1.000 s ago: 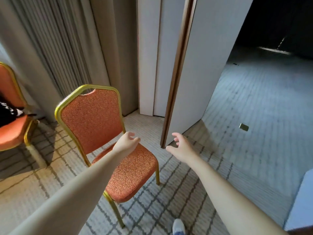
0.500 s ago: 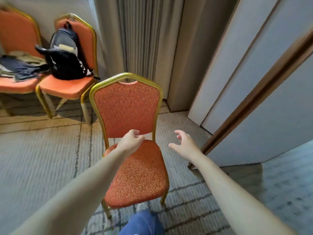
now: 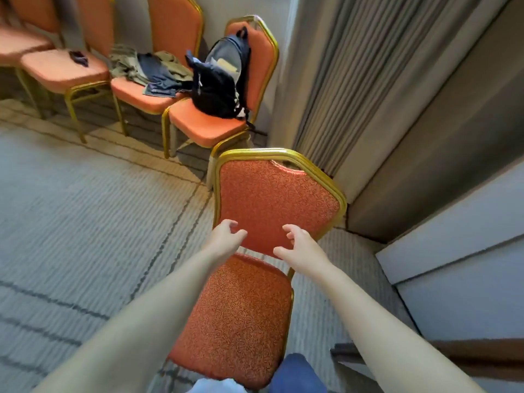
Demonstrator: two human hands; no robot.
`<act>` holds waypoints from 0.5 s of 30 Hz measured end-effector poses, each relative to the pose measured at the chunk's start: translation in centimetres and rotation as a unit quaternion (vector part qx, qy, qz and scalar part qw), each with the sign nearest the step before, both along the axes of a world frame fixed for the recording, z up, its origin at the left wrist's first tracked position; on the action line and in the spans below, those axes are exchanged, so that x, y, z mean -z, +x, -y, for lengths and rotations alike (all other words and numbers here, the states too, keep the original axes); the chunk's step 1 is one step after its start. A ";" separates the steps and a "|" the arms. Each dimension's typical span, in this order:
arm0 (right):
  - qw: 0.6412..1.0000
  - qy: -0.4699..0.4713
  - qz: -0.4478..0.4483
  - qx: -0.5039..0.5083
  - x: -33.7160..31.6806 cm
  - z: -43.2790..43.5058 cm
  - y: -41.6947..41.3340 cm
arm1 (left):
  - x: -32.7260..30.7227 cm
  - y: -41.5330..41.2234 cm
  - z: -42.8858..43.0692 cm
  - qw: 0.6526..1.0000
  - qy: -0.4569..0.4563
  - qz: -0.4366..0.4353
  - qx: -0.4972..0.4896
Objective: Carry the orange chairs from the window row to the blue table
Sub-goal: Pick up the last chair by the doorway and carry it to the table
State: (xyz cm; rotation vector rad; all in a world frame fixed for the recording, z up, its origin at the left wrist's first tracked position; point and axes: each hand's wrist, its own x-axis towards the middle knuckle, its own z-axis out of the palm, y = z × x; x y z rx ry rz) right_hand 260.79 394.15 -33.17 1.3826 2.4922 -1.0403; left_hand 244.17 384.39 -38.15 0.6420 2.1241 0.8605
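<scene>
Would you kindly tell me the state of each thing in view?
Near chair: upright on the carpet, seat bare, not gripped.
Left hand: open, holding nothing.
Right hand: open, holding nothing.
Backpack: upright on a row chair.
Clothes: heaped on the next seat.

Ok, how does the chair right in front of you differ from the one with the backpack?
The front chair has a bare seat; the backpack chair carries a black backpack. The front chair stands apart, out on the carpet; the backpack chair sits in the row along the wall. Both have orange upholstery and gold frames.
</scene>
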 end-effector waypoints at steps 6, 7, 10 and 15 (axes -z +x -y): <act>0.985 -0.003 0.021 -0.168 2.2 -2.7 -7.1 | 1.4 -2.5 2.8 0.984 -0.025 0.027 -0.173; 0.980 -0.008 0.026 -0.196 2.6 -3.0 -8.2 | 1.8 -2.8 3.5 0.978 -0.038 0.027 -0.202; 0.958 -0.024 0.032 -0.283 4.1 -3.7 -11.2 | 3.2 -2.9 5.6 0.948 -0.078 0.040 -0.306; 0.903 -0.059 0.054 -0.423 7.2 -4.8 -14.9 | 5.2 0.0 7.4 0.861 -0.095 0.074 -0.494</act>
